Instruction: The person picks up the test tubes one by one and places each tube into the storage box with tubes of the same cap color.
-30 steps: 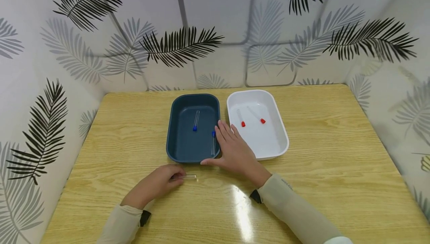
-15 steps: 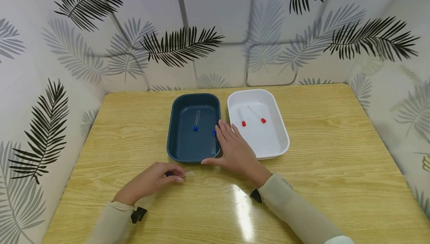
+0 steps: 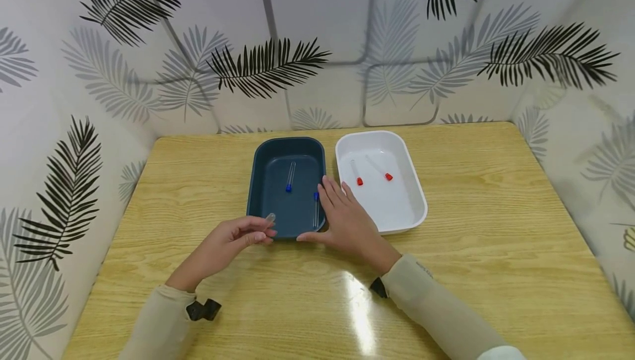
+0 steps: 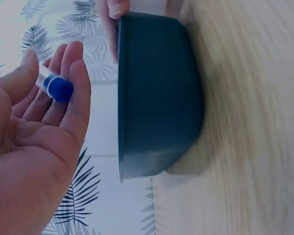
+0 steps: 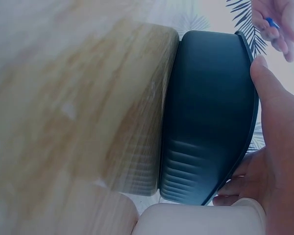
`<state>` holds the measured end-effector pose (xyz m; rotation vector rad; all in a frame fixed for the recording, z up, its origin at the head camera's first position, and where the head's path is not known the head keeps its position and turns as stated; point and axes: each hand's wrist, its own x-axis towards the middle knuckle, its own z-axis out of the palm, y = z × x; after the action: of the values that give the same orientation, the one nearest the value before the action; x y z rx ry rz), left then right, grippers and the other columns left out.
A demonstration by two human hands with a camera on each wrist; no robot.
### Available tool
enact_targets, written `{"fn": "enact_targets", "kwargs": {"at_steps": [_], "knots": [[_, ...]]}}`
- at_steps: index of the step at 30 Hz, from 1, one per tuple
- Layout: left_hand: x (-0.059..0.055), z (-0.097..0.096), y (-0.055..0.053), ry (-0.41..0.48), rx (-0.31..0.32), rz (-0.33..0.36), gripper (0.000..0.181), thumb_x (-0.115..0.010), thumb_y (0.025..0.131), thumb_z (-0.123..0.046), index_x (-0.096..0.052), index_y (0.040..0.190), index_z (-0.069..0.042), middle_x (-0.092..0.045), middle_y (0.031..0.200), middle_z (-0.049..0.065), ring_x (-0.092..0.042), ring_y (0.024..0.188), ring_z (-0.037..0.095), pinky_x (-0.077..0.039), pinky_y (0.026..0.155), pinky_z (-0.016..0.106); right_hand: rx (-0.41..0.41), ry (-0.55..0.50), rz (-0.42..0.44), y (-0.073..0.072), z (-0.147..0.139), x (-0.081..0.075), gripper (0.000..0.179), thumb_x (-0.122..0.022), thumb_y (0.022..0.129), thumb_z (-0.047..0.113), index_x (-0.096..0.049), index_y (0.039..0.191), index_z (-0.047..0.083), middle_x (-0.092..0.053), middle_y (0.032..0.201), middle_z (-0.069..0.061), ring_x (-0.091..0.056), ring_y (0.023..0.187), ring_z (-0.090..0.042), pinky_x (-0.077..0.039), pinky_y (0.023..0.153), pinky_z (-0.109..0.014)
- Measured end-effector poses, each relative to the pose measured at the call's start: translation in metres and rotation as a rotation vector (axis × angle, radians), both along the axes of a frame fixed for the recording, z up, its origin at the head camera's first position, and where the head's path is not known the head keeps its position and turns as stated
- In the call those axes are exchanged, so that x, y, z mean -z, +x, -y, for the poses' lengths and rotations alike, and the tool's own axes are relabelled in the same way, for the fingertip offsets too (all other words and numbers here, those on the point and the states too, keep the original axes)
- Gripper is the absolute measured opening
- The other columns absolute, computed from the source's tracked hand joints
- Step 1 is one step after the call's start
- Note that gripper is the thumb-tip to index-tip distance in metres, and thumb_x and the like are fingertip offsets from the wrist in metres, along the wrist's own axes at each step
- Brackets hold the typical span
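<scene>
In the left wrist view, a clear test tube with a blue cap (image 4: 60,90) is pinched between my left thumb and fingers. My left hand (image 3: 229,243) is raised at the front left corner of the dark blue tray (image 3: 265,205), and the tube's clear end shows past the fingertips. Two more blue-capped test tubes lie in that tray, one near the middle (image 3: 290,177) and one along the right wall (image 3: 316,211). With fingers straight, my right hand (image 3: 344,222) rests on the tray's right rim, thumb at the front rim.
Right of the blue tray stands a white tray (image 3: 399,205), which holds two test tubes with red caps, one on the left (image 3: 358,175) and one on the right (image 3: 383,170). Both trays stand on a wood-grain table (image 3: 496,227) before a leaf-patterned backdrop (image 3: 337,29).
My left hand has lifted the blue-capped test tube from the table in front of the blue tray, moving up to its front left rim. My right hand stays in place.
</scene>
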<state>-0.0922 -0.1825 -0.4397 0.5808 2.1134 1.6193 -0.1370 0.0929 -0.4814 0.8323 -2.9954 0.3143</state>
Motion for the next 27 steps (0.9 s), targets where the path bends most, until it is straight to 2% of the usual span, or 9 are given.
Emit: {"fn": "enact_targets", "kwargs": {"at_steps": [5,10,13,21,27], "knots": [[-0.002,-0.005,-0.006,0.064,-0.032,-0.052,0.031,-0.045,0.098,-0.013,-0.052,0.128,-0.005,-0.059,0.12,0.015,-0.06,0.105,0.024,-0.046,0.089,0.038,-0.004,-0.001,-0.002,0.0,0.0,0.0,0.117,-0.027,0.068,0.09,-0.02,0.148,0.004,-0.011,0.154,-0.011,-0.003,0.141,-0.019,0.003,0.112,-0.038],[-0.003,-0.01,-0.012,0.07,-0.068,-0.085,0.033,-0.041,0.1,-0.015,-0.049,0.131,-0.009,-0.057,0.125,0.014,-0.059,0.107,0.022,-0.047,0.089,0.034,-0.008,-0.002,-0.001,0.0,0.0,0.001,0.117,-0.027,0.068,0.09,-0.02,0.148,0.004,-0.011,0.154,-0.012,-0.004,0.141,-0.019,0.003,0.112,-0.039],[-0.005,-0.015,-0.016,0.091,-0.092,-0.053,0.035,-0.04,0.101,-0.02,-0.048,0.133,-0.01,-0.055,0.127,0.011,-0.057,0.111,0.022,-0.045,0.091,0.032,-0.009,0.004,-0.004,0.0,0.0,0.001,0.118,-0.026,0.068,0.09,-0.02,0.148,0.004,-0.012,0.154,-0.012,-0.004,0.141,-0.02,0.002,0.112,-0.039],[-0.005,-0.027,-0.03,0.131,-0.2,0.09,0.042,-0.042,0.099,-0.031,-0.045,0.135,-0.009,-0.052,0.131,0.007,-0.052,0.118,0.02,-0.041,0.096,0.028,-0.017,0.004,-0.016,0.0,-0.002,0.001,0.117,-0.026,0.068,0.089,-0.021,0.147,0.003,-0.011,0.154,-0.013,-0.004,0.141,-0.02,0.001,0.112,-0.039],[-0.004,-0.035,-0.039,0.096,-0.256,0.13,0.041,-0.043,0.099,-0.032,-0.047,0.133,-0.009,-0.052,0.132,0.007,-0.052,0.117,0.017,-0.041,0.096,0.03,-0.018,-0.011,-0.023,-0.002,-0.001,0.003,0.117,-0.027,0.068,0.089,-0.021,0.147,0.003,-0.013,0.153,-0.013,-0.005,0.141,-0.02,0.001,0.112,-0.039]]}}
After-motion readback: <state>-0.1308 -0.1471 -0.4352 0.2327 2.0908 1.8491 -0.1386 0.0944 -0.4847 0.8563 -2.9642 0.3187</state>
